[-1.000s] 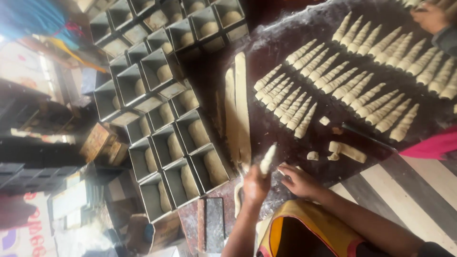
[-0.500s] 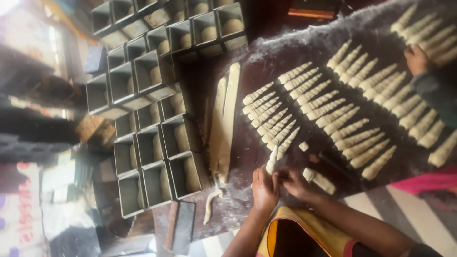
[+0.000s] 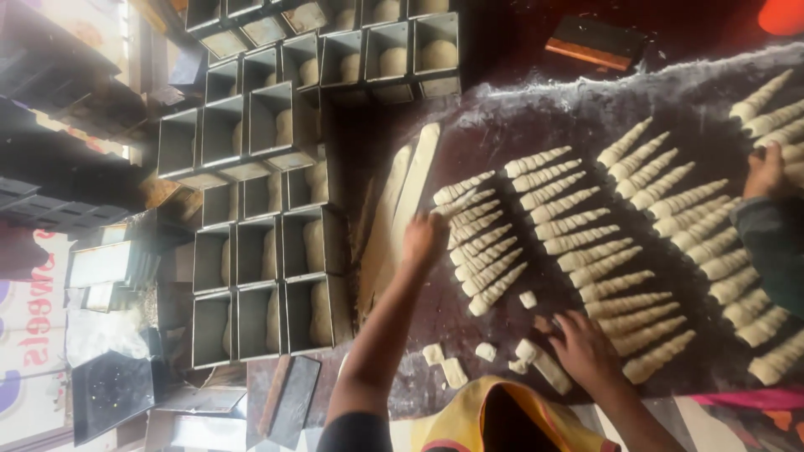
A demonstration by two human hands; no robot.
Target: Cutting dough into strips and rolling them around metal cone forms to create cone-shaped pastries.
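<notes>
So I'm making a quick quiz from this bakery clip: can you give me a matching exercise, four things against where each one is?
Things:
1. left hand
2. right hand
3. another person's hand
4. metal loaf tins

Places:
a. at the table's far right edge
b. left of the floured table
c. on the small dough pieces near the front edge
d. at the leftmost row of twisted dough cones

Pairs: 1-d, 2-c, 3-a, 4-b

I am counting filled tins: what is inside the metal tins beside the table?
Most metal tins hold pale dough. Some look empty; deep walls hide several bottoms.
</notes>
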